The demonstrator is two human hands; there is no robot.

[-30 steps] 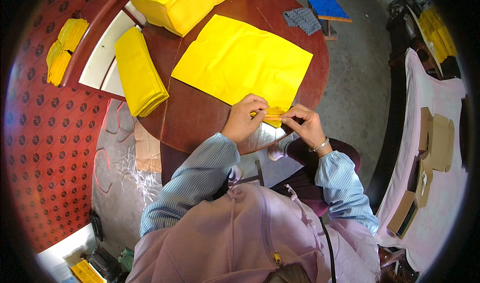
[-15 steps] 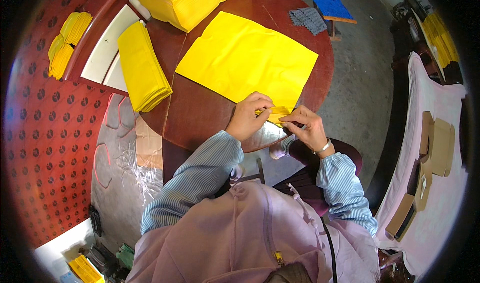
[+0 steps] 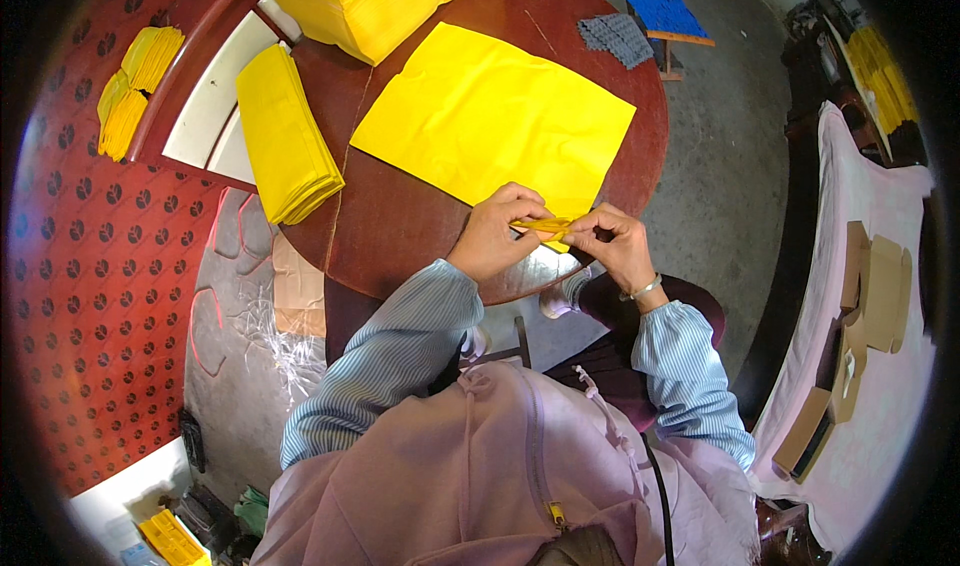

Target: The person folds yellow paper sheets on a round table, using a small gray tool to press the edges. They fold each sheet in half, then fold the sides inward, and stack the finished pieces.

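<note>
A large yellow sheet (image 3: 500, 116), of paper or thin cloth, lies flat and slightly creased on a round red-brown table (image 3: 400, 238). At its near corner both my hands pinch a narrow folded yellow strip (image 3: 541, 226); whether it is part of the sheet or a separate piece I cannot make out. My left hand (image 3: 497, 236) is closed on the strip's left end, with the wrist over the table edge. Thumb and forefinger of my right hand (image 3: 615, 248) grip the right end. A bit of yellow shows below the strip.
Left of the sheet lies a folded yellow stack (image 3: 285, 136), and a bigger yellow stack (image 3: 370, 11) sits behind. A grey knitted cloth (image 3: 615, 41) rests at the table's far right edge. Beyond stands a blue-topped stool (image 3: 668, 14). Cardboard boxes (image 3: 885, 291) lie on a pink-covered surface at right.
The folded yellow piece between my hands has become a narrower strip. My right hand has shifted slightly, its fingers now closer in; the large sheet has stayed put.
</note>
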